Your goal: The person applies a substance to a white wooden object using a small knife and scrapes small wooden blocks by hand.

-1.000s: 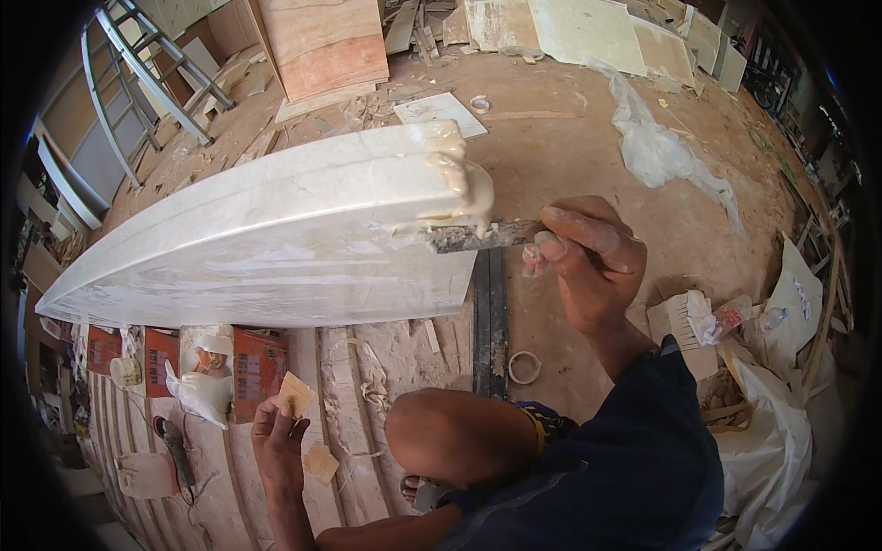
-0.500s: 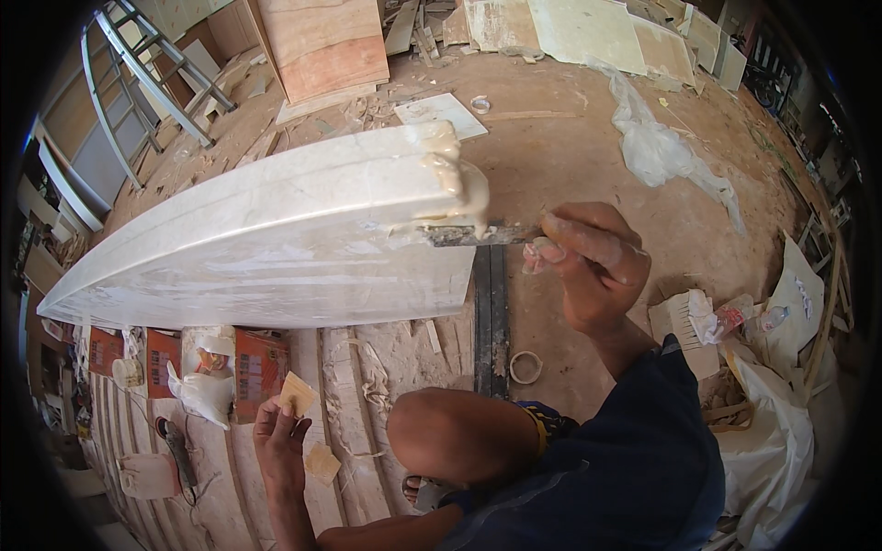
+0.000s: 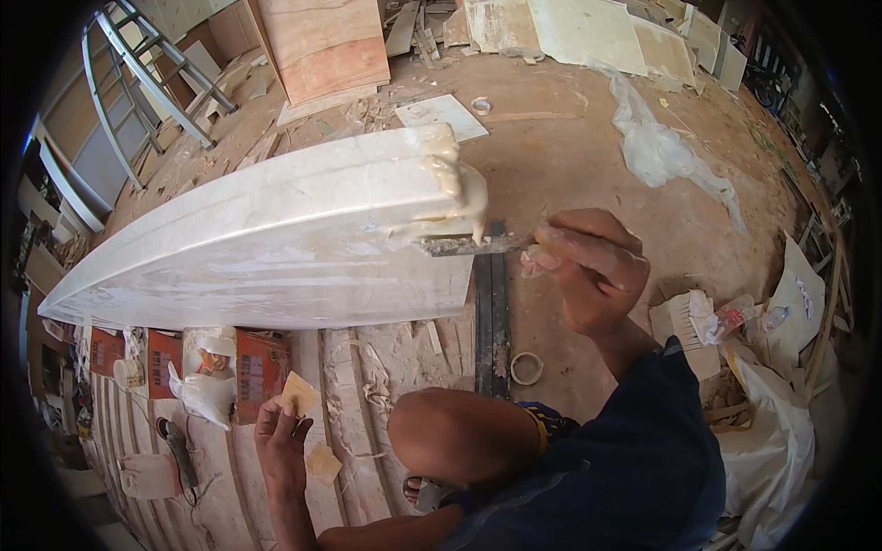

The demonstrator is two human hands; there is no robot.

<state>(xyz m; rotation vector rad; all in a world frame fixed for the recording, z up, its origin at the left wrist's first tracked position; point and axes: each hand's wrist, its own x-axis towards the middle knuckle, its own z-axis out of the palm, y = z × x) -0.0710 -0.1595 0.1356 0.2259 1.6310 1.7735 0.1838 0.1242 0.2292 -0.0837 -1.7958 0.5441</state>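
My right hand (image 3: 593,262) pinches the end of a flat, stained putty knife (image 3: 469,245). Its blade lies against the side of a large white marble-patterned slab (image 3: 276,211), just under the slab's right end. Thick cream-coloured filler paste (image 3: 447,174) clings to that end and hangs down its side. Between thumb and fingers of my left hand (image 3: 283,427) is a small yellowish square card (image 3: 299,392), held low and well away from the slab. A similar yellowish piece (image 3: 322,465) lies beside that hand on the slatted surface.
Orange boxes (image 3: 262,372) and a white plastic bag (image 3: 200,395) sit under the slab's left part. A corded power tool (image 3: 178,459) lies at lower left. Dark metal bars (image 3: 491,321) and a tape roll (image 3: 526,368) are near my knee. A stepladder (image 3: 152,73) stands far left; plastic sheeting (image 3: 657,138) lies right.
My right hand has brought the putty knife slightly down and toward me, below the paste on the slab's edge. My left hand stays almost still with the card.
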